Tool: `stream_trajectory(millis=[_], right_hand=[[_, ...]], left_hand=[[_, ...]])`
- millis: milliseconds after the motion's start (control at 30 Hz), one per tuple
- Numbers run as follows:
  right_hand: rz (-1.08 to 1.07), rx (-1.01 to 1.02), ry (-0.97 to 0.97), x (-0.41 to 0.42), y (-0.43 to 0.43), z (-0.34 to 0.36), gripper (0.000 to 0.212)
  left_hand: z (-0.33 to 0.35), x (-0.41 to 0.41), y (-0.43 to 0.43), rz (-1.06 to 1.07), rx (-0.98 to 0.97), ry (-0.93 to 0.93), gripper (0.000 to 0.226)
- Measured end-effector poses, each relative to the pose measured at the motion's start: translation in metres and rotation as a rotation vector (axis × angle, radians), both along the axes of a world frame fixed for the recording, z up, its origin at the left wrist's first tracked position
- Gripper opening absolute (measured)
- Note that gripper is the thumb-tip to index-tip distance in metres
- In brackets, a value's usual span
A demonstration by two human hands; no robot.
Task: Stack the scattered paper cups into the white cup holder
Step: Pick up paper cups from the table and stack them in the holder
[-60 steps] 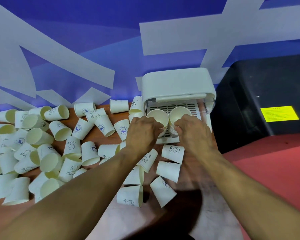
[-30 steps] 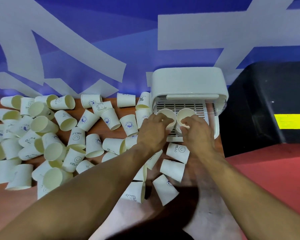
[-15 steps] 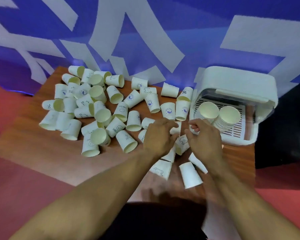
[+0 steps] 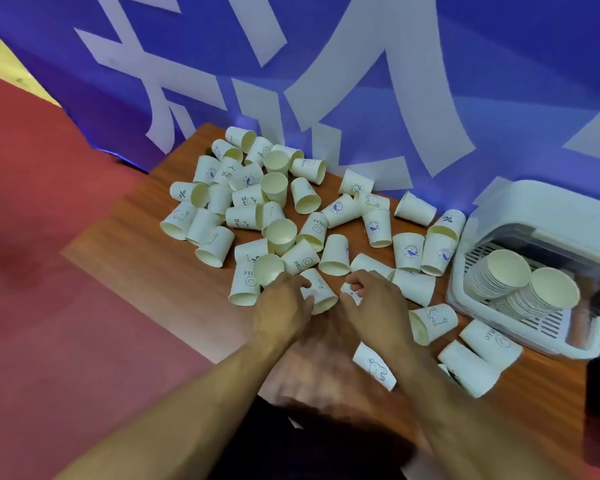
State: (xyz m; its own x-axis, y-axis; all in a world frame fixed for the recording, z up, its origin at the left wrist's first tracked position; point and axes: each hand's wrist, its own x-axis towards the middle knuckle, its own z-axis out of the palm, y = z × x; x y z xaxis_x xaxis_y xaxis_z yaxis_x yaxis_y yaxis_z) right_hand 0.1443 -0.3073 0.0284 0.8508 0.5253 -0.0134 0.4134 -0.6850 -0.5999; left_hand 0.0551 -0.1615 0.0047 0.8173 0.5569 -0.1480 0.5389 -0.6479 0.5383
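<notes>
Head view, looking down on a wooden desk [image 4: 136, 244] set against a blue backdrop [image 4: 361, 64] with large white shapes; a red floor [image 4: 49, 202] lies to the left.

The white cup holder [image 4: 534, 216] stands at the right end of the desk, its front open. Inside, on a slatted tray, two stacks of nested cups lie tilted side by side, mouths facing the viewer: the left stack [image 4: 504, 271] and the right stack [image 4: 553, 289], touching each other.

The scattered cups [image 4: 274, 188] cover the middle of the desk in a loose heap, most on their sides, some upright with mouths up. Many bear small blue prints. A few more lie between the hands and the holder, among them a bear-print cup [image 4: 433, 320] on its side.

Both forearms reach in from the lower edge to the near side of the heap. The left hand [image 4: 281, 306] has a narrow grip: fingers and thumb pinch a paper cup [image 4: 321, 292] that lies on its side, mouth toward the viewer. The right hand [image 4: 374, 303], just beside it, curls fingers and thumb round a second cup [image 4: 349, 292], of which only a small white part shows; the hand hides the rest.
</notes>
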Motion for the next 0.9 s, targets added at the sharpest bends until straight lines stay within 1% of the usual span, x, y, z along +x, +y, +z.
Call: stream_trajectory(millis=[100,233,267,333,433,533,633,700,767,833,900], right_hand=[[-0.041,-0.08,0.168,-0.006,0.022,-0.011,0.021],[-0.238,-0.002,0.54,-0.017,0.045,-0.029,0.031],[-0.287,0.009,0.603,-0.019,0.051,-0.033,0.032],[-0.365,-0.007,0.676,-0.023,0.061,-0.042,0.033],[-0.483,0.018,0.753,-0.028,0.076,-0.048,0.031],[-0.516,0.005,0.751,-0.031,0.087,-0.052,0.027],[-0.526,-0.01,0.736,-0.031,0.096,-0.057,0.035],[-0.561,0.003,0.719,-0.029,0.1,-0.059,0.038],[-0.589,-0.003,0.682,-0.026,0.103,-0.058,0.035],[-0.608,-0.051,0.579,-0.024,0.104,-0.053,0.03],[-0.63,-0.1,0.46,-0.023,0.103,-0.048,0.021]], left_hand=[[-0.007,0.001,0.024,0.02,-0.039,0.075,0.024],[-0.017,0.006,0.051,0.003,-0.05,0.156,0.028],[-0.021,0.006,0.057,-0.009,-0.058,0.17,0.03],[-0.028,0.007,0.068,-0.038,-0.069,0.189,0.031],[-0.037,0.01,0.083,-0.096,-0.074,0.193,0.026],[-0.041,0.015,0.091,-0.162,-0.05,0.169,0.023],[-0.04,0.018,0.095,-0.235,0.034,0.177,0.02],[-0.039,0.02,0.098,-0.312,0.134,0.213,0.017],[-0.037,0.02,0.1,-0.411,0.257,0.227,0.014],[-0.033,0.019,0.102,-0.509,0.323,0.223,0.007],[-0.032,0.016,0.1,-0.537,0.361,0.189,0.023]])
